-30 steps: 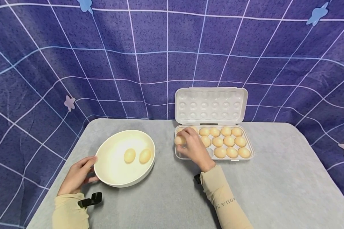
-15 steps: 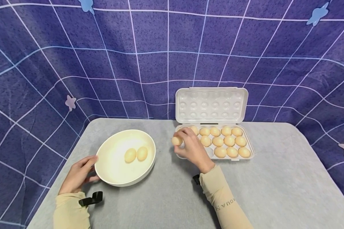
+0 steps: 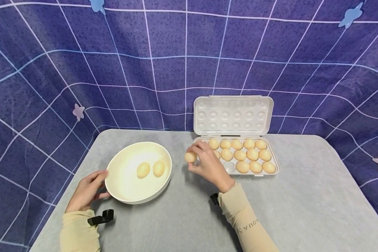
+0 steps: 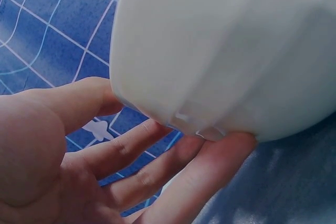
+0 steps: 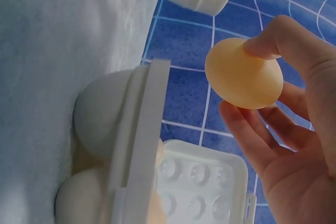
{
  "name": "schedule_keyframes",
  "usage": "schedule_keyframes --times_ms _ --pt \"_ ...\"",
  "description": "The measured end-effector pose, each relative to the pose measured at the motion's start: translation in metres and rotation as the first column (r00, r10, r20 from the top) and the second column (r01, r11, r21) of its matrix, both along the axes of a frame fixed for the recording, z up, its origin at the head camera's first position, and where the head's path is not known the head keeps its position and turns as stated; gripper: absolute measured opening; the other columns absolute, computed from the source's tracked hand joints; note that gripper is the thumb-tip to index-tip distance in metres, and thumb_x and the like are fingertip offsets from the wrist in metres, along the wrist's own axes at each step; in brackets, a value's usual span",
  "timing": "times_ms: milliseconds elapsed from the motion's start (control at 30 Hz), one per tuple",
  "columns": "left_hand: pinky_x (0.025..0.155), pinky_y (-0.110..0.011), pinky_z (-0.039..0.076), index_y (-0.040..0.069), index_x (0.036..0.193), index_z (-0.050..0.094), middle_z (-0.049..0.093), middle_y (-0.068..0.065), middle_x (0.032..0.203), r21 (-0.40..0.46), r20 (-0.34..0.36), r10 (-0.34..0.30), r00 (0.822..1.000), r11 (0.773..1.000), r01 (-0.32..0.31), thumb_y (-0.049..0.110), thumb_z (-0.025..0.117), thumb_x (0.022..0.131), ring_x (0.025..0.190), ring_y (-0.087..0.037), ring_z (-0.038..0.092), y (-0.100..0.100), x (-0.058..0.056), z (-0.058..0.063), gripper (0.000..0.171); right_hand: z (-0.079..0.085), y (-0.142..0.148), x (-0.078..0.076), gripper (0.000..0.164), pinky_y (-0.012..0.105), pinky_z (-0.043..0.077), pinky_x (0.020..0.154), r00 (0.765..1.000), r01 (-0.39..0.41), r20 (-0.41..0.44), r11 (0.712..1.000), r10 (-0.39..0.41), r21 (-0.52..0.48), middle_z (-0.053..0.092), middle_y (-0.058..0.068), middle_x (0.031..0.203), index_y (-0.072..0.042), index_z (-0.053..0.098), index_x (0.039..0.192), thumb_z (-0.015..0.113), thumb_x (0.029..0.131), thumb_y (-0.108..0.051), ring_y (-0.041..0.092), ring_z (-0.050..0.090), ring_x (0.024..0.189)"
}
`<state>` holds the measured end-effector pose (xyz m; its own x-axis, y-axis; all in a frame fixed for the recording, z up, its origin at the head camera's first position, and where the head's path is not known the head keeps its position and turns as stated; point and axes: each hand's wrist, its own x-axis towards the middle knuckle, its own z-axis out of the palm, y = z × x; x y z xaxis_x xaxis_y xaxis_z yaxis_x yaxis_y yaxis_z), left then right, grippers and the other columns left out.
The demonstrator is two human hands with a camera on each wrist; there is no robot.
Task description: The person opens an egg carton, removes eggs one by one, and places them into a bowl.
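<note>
Pinched between thumb and fingertips, the held egg [image 3: 190,157] has slid left since a second ago, from over the carton's near-left end to mostly past that edge. It hangs apart from everything but the right hand [image 3: 210,164] — in the right wrist view the thumb presses on top, the fingertips bear from beneath, and blue cloth shows on the sides away from the hand. That hand covers the front-left corner of the white carton [image 3: 229,168], whose remaining eggs [image 3: 240,155] sit in rows; its lid [image 3: 233,113] stands raised at the back, near the cloth. Between the carton's left edge and the cream bowl's near rim runs a strip of tabletop [image 3: 179,196], with the held egg nearer the carton side of that gap. Inside the bowl [image 3: 121,182], two loose eggs [image 3: 143,170] lie right of the middle with a slim gap between them, and bare floor spreads to their left. On its left side, the left hand [image 3: 87,190] grips the bowl, digits spaced apart against the rim and lower side. More grey tabletop extends right of the carton, up to the patterned blue cloth [image 3: 163,75] behind.
</note>
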<state>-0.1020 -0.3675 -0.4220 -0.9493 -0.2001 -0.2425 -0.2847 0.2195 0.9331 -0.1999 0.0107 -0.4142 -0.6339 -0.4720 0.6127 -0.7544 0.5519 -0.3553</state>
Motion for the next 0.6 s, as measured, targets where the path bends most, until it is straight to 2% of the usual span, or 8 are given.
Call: schedule_keyframes --times_ms 267,400,467,600 --pt "0.069 -0.035 0.058 -0.008 0.136 0.032 0.057 0.005 0.098 0.046 0.000 -0.002 1.000 0.999 0.002 0.039 0.053 0.093 0.084 -0.007 0.060 0.000 -0.001 -0.003 0.067 0.005 -0.010 0.008 0.029 0.022 0.047 0.082 0.999 -0.027 0.022 0.999 0.026 0.040 0.053 -0.001 0.100 -0.012 0.063 0.095 0.069 0.066 -0.015 0.012 0.050 0.093" --pt "0.070 -0.037 0.058 -0.009 0.135 0.033 0.056 0.002 0.099 0.041 -0.001 -0.009 1.000 0.999 0.009 0.040 0.053 0.092 0.085 -0.008 0.061 -0.002 -0.002 -0.004 0.068 0.008 -0.018 0.010 0.029 0.023 0.047 0.081 0.999 -0.047 0.010 0.998 0.046 0.051 0.054 -0.002 0.101 -0.013 0.063 0.096 0.068 0.068 -0.018 0.011 0.050 0.094" --pt "0.071 -0.038 0.057 -0.005 0.134 0.038 0.057 0.002 0.099 0.046 0.010 0.015 1.000 0.999 -0.016 0.043 0.057 0.090 0.084 -0.009 0.061 -0.006 -0.005 -0.011 0.068 0.011 -0.023 0.010 0.029 0.023 0.046 0.081 0.998 -0.065 0.001 0.996 0.065 0.055 0.054 -0.003 0.101 -0.013 0.063 0.097 0.068 0.069 -0.019 0.010 0.050 0.094" --pt "0.070 -0.042 0.056 0.000 0.130 0.046 0.059 0.001 0.101 0.098 -0.013 0.023 1.000 0.995 -0.022 0.051 0.064 0.081 0.084 -0.010 0.063 -0.024 -0.012 -0.036 0.072 0.018 -0.035 0.013 0.029 0.021 0.045 0.084 0.994 -0.109 0.015 0.992 0.108 0.064 0.053 -0.003 0.101 -0.012 0.063 0.099 0.067 0.071 -0.018 0.010 0.048 0.096"
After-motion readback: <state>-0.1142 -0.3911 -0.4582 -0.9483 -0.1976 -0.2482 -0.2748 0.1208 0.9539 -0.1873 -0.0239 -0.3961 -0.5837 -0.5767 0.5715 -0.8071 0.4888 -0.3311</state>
